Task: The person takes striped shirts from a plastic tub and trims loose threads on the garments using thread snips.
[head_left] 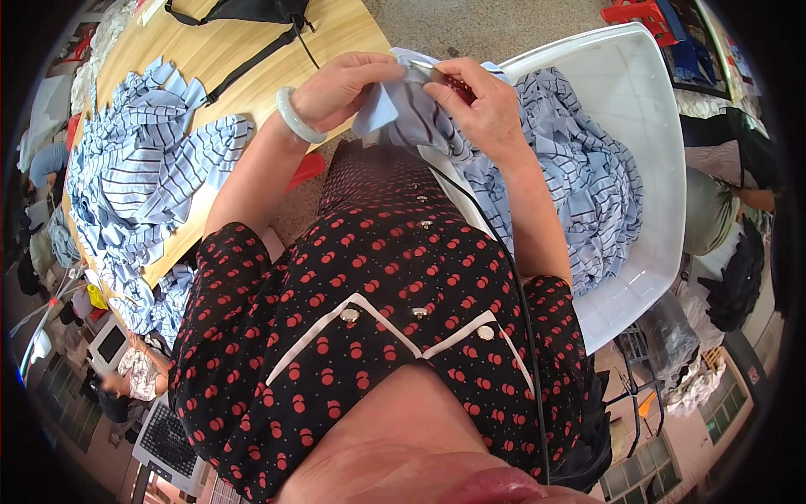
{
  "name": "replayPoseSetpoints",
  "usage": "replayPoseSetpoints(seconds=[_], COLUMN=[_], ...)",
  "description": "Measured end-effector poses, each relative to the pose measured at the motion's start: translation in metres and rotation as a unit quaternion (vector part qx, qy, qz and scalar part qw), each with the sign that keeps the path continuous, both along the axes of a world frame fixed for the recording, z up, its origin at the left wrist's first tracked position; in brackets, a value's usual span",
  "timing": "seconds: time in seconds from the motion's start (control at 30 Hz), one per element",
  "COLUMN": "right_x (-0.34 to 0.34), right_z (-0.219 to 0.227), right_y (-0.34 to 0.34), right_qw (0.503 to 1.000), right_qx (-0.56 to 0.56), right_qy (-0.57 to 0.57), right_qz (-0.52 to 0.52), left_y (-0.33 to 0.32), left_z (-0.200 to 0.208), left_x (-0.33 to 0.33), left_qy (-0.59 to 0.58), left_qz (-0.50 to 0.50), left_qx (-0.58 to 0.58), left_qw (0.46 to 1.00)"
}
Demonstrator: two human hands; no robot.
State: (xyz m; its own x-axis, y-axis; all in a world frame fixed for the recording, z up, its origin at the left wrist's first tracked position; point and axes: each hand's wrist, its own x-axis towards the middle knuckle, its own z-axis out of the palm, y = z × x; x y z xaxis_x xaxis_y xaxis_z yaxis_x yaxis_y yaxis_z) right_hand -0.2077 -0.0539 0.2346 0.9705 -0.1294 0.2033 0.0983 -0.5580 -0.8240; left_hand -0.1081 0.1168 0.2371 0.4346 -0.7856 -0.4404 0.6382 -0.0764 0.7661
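A light blue garment with dark stripes hangs in front of me over the near side of the white tub. My left hand, with a pale bangle at its wrist, pinches the garment's upper edge. Close beside it, my right hand is closed round a small tool with a pale pointed tip and a dark red part. The tip lies against the cloth near my left fingertips. My fingers hide most of the tool, so its exact kind is unclear.
On my right stands a large white plastic tub heaped with striped blue garments. A wooden table on my left bears more striped garments and a black strapped bag. A black cable runs down my front. Other people are around.
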Motion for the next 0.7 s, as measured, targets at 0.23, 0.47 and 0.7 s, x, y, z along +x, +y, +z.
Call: replayPoseSetpoints(seconds=[0.23,0.47,0.7], right_x=[-0.003,-0.005,0.009], right_z=[-0.008,-0.024,-0.043], right_y=[-0.016,-0.026,-0.017], right_qw=[0.995,0.983,0.946], right_qx=[0.074,0.153,0.281], right_qy=[-0.009,0.098,0.140], right_qz=[-0.068,-0.042,0.083], left_y=[0.004,0.023,0.032], left_z=[-0.004,-0.005,-0.010], left_x=[0.006,0.017,0.015], left_qy=[0.008,-0.015,0.002], left_qz=[-0.008,0.018,-0.010], left_qx=[-0.002,-0.025,-0.061], left_qw=[1.000,0.999,0.998])
